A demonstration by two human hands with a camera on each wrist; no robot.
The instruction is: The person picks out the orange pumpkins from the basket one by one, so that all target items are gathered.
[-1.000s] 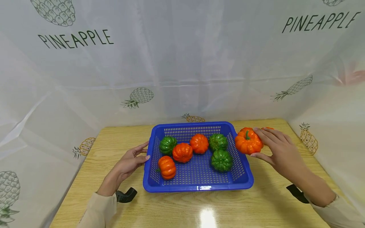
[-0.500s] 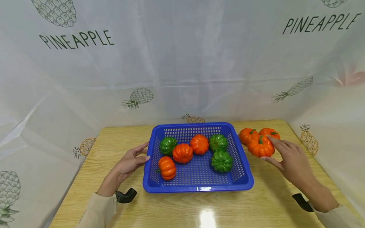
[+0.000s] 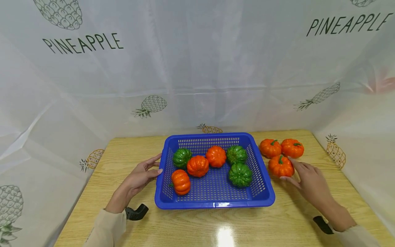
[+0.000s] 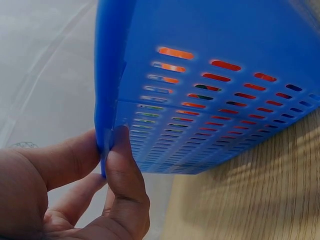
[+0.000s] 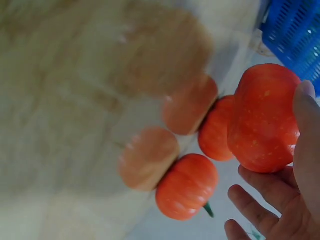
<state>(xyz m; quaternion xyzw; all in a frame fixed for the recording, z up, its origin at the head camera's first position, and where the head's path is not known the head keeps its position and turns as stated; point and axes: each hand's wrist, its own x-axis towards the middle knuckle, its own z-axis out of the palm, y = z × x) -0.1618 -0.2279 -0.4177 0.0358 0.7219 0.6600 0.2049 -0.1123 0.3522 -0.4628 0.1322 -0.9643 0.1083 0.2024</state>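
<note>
My left hand (image 3: 139,178) pinches the left rim of a blue perforated plastic basket (image 3: 213,204), thumb on one side and fingers on the other, as the left wrist view (image 4: 125,185) shows. To the right of the basket, my right hand (image 3: 311,180) holds a small orange pumpkin (image 3: 281,167) with a green stem between thumb and fingertips, low at the table. Just behind it sit two more orange pumpkins, one nearer the basket (image 3: 270,149) and one farther right (image 3: 292,149). In the right wrist view the held pumpkin (image 5: 265,117) overlaps one of them.
Inside the basket lie three orange pumpkins, one at the front left (image 3: 181,181), and three green ones, two of them at the right, including a front one (image 3: 240,175). A wooden table (image 3: 185,226) carries everything. Behind it hangs a white pineapple-print sheet (image 3: 197,68).
My right hand has carried the orange pumpkin rightward and down, from beside the basket's rim to the table in front of the other two. My left hand stays on the rim.
</note>
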